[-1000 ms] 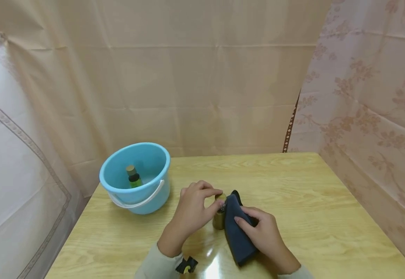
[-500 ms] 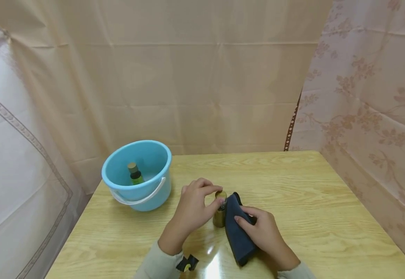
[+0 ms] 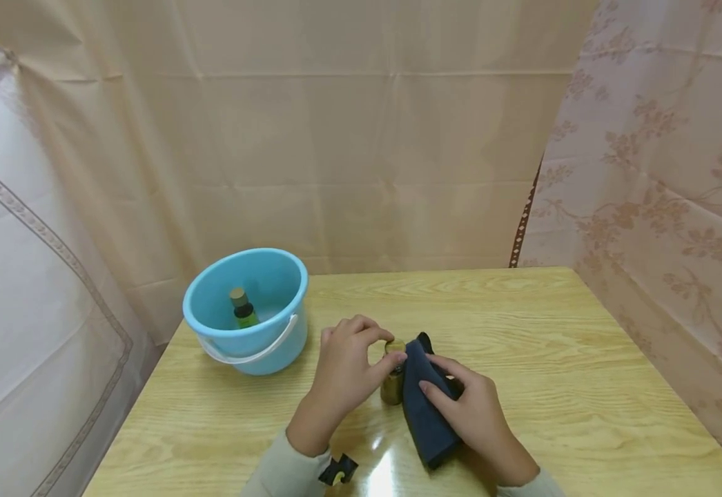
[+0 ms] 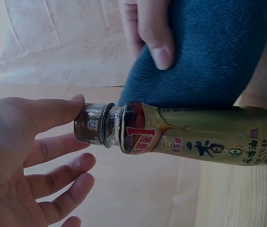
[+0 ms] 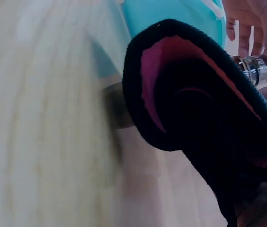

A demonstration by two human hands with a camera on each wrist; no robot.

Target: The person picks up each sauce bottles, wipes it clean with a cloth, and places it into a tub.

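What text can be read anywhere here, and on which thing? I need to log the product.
"1": large white numeral on the red band of the bottle.
"100": bottom of that label; the unit after it is blurred.
The label's other, larger characters are too unclear to quote.
Cloth, bucket: no text.

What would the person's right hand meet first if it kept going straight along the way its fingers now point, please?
Probably the small gold-labelled glass bottle: the right hand presses the folded dark blue cloth against its side, fingers aimed at it. The left hand lies just beyond, pinching the bottle's cap.
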